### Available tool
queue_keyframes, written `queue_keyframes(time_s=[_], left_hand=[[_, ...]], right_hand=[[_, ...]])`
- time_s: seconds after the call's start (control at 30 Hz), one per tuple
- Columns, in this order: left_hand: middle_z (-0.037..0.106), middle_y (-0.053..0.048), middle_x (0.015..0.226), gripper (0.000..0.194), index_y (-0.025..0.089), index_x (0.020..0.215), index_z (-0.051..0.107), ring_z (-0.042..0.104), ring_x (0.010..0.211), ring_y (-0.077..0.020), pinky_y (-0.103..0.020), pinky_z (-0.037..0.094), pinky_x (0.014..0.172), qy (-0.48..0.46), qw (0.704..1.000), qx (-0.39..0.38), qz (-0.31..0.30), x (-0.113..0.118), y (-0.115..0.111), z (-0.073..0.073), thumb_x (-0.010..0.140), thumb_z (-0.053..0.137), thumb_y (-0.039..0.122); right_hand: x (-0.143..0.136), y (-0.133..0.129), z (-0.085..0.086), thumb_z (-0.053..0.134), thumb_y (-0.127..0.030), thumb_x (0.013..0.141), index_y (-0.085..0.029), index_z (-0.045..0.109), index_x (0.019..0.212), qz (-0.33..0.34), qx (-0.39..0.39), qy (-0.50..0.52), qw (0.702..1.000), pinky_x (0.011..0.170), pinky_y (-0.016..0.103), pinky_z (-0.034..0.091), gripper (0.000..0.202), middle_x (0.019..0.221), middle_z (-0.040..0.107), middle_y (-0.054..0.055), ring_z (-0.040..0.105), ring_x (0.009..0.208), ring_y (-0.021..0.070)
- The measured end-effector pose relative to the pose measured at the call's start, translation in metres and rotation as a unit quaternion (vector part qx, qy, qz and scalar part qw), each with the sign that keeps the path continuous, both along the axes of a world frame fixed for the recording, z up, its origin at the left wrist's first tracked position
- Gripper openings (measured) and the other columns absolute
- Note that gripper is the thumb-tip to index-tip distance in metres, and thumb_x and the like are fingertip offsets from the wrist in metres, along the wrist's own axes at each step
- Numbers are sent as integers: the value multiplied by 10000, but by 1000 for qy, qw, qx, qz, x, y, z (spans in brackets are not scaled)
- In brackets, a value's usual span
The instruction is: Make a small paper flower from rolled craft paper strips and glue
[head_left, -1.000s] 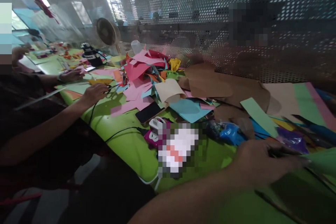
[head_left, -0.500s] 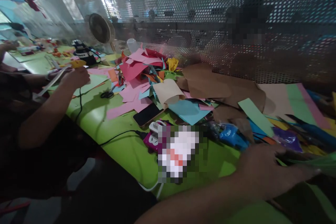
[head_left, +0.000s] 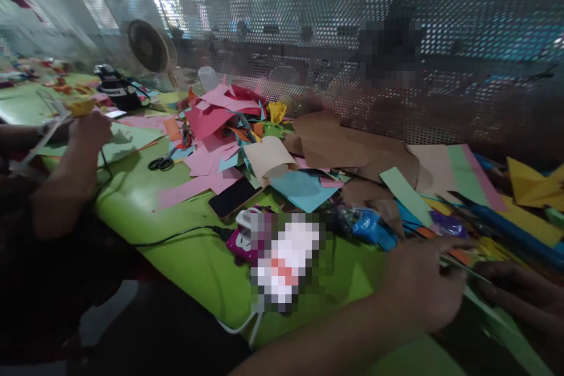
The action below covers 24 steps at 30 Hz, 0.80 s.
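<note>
At the lower right, my left hand (head_left: 423, 288) is closed, thumb and fingers pinching one end of a folded piece of light green paper (head_left: 506, 323). Facing it from the right edge, my right hand (head_left: 524, 294) has its fingers closed on the same paper; part of this hand is cut off by the frame. Dim light and some blur hide the exact fingertips. Just beyond the hands lie a purple plastic packet (head_left: 447, 224), a blue packet (head_left: 372, 228) and a light green paper strip (head_left: 405, 195).
A blurred-out phone-like object (head_left: 286, 264), a pink power strip (head_left: 244, 244) with cables and a dark phone (head_left: 233, 197) lie left of my arm. Behind are scissors (head_left: 162, 162), coloured paper scraps (head_left: 215, 120) and brown paper (head_left: 330, 141). A co-worker's hand (head_left: 90, 129) works at far left.
My view has turned slightly right, so the table things shift left. My right hand has come into clear view, and the green paper has lowered between both hands.
</note>
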State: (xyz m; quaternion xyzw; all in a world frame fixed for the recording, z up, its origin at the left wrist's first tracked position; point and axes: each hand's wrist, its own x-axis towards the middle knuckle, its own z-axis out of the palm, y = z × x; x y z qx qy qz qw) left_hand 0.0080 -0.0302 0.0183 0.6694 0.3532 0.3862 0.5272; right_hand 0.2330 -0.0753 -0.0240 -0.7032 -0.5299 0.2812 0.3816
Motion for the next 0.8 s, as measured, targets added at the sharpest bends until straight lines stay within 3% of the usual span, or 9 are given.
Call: queue_keyframes(time_s=[0.1,0.2,0.4,0.57,0.7,0.8], left_hand=[[702,-123,1211,500,214,1298,644,640,1123,-312,-461,535,984,5,994,70,82,-9,-3,5,805,642,134],[709,-118,1137,441,205,1287,638,646,1052,-286,-421,555,908,19,983,143,115,-13,-6,8,849,597,180],[749,-91,1061,330,168,1186,677,683,958,-242,-334,543,821,61,955,289,27,-5,-15,7,901,519,222],[759,-28,809,245,191,876,731,694,750,-198,-290,465,622,138,910,381,-85,2,-24,2,918,507,283],[756,-8,771,238,207,843,726,688,704,-183,-296,380,536,155,901,396,-91,3,-25,-2,912,529,323],[759,-16,773,248,192,818,717,684,692,-180,-300,384,541,153,905,390,-69,3,-23,-4,914,529,323]], right_hand=[[-11,9,16,878,-551,466,-371,744,716,-34,-27,85,995,611,429,559,336,882,751,132,709,863,363],[-12,13,26,856,-531,489,-351,742,704,-5,-20,-9,1000,692,452,554,303,862,755,116,705,825,352],[-14,33,50,678,-521,683,-323,739,854,44,73,-183,979,841,473,510,269,971,754,86,686,940,343],[-37,64,74,592,-477,829,-246,735,949,124,71,-246,959,838,395,503,297,1026,745,91,677,965,291],[-56,97,58,616,-420,800,-229,720,1000,186,35,-252,949,779,364,520,295,996,751,81,689,887,268],[-66,118,35,683,-380,716,-214,685,1123,180,46,-260,948,847,402,509,439,1153,705,114,664,984,297]])
